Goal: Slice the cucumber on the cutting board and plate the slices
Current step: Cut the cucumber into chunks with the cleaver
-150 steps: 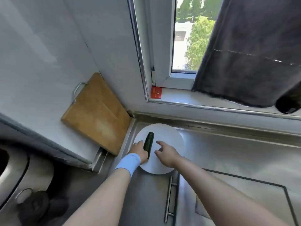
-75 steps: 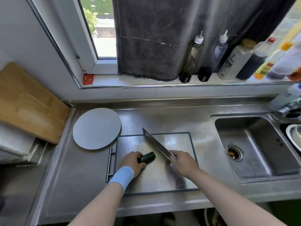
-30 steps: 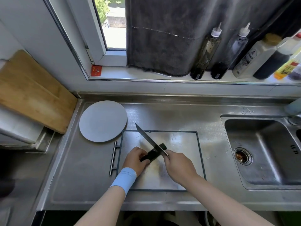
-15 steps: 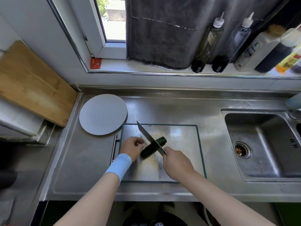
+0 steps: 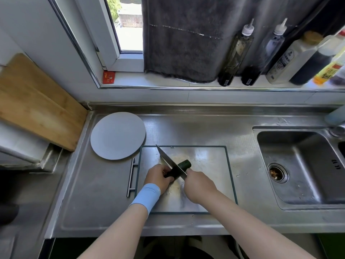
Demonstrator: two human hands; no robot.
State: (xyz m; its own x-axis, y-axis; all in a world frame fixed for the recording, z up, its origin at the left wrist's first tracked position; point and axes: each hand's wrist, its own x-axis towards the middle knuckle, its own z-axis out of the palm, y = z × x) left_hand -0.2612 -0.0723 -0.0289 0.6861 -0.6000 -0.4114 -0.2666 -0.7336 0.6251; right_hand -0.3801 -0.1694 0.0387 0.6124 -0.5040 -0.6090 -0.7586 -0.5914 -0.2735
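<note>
A dark green cucumber (image 5: 183, 164) lies slanted on the steel cutting board (image 5: 209, 161) set into the counter. My left hand (image 5: 157, 177), with a blue wristband, holds its near end down. My right hand (image 5: 198, 185) grips the handle of a knife (image 5: 169, 160), whose blade crosses the cucumber's middle and points up-left. The cucumber's middle is hidden by the blade. A round white plate (image 5: 118, 135) sits bare to the upper left of the board.
A wooden board (image 5: 35, 103) leans on the wall at left. Several sauce bottles (image 5: 235, 53) stand on the window sill under a dark towel (image 5: 186, 34). A sink (image 5: 302, 169) with a drain lies to the right. A bar handle (image 5: 131, 177) borders the steel board's left side.
The cucumber went from the plate to the steel board. My right hand took up the knife and set the blade across the cucumber; since half a second ago it sits slightly further along.
</note>
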